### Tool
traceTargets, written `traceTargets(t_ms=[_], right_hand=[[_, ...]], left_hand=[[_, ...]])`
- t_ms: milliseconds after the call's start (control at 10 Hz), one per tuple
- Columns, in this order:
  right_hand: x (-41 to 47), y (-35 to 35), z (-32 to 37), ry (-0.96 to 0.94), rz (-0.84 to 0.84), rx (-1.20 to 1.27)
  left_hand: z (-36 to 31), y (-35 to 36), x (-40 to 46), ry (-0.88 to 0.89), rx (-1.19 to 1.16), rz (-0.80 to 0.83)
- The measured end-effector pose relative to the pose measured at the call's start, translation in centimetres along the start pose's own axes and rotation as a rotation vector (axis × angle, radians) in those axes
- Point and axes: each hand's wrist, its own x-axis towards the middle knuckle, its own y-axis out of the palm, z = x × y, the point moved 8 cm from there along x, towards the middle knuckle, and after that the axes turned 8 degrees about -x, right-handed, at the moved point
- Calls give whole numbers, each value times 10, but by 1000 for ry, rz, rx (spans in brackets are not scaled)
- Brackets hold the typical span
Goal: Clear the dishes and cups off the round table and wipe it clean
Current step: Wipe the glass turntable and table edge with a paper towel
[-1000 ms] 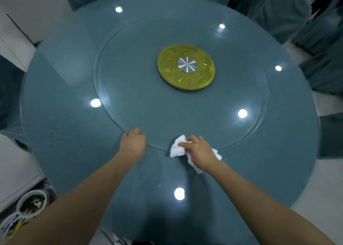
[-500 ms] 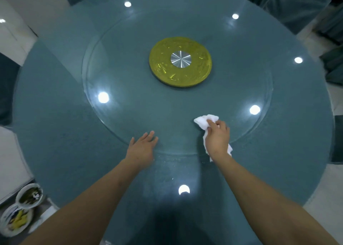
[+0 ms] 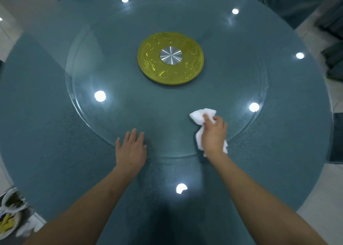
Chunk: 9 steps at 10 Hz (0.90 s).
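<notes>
1. Covering most of the view, a round teal glass-topped table (image 3: 46,133) is seen from above, with ceiling lights reflected in it as bright spots.
2. A large clear glass turntable (image 3: 111,68) is carried at the middle of the tabletop, on a yellow-gold round hub with a silver metal centre disc (image 3: 170,58).
3. A crumpled white cloth (image 3: 201,116) is pressed to the glass at the near right rim of the turntable.
4. The cloth is clamped by the right hand (image 3: 213,135), the fingers being curled together over it; part of the cloth shows beyond the fingertips and part below the palm.
5. The left hand (image 3: 130,150) is laid flat on the near rim of the turntable, fingers straight and slightly apart, nothing being held.
6. White bowls with food scraps (image 3: 11,215) are seen off the tabletop, below its near left edge.
7. Teal-covered chairs (image 3: 334,59) are seen past the far right edge.
</notes>
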Motion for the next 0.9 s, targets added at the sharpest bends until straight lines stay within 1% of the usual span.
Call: traceTargets(t_ms=[100,200,300,400,500,600,700,800,900], right_hand=[[-50,14,66,-375,76,18],[-37,2,52,-514,112,27],[17,-13,-14,-279,8,-152],[15,-13,-12,-10,-23,-9],[-31,3,48,-159,61,128],[-49,5,75,-406,108,76],[1,-4,15,-345,206,52],[57,-23,-54,-79,32,-1],[40,-11,-38,56,-59,30]], left_hand=[[-41,15,4,131,-81,24],[-39,19,13,77,-142,47],[-21,11,17,112,-15,17],[-17,3,20,86,1,31],[-32,0,22,81,65,54],[-38,7,22,82,78,91],[-30,9,26,0,90,106],[-26,4,32,-23,100,149],[-27,-4,36,-61,82,149]])
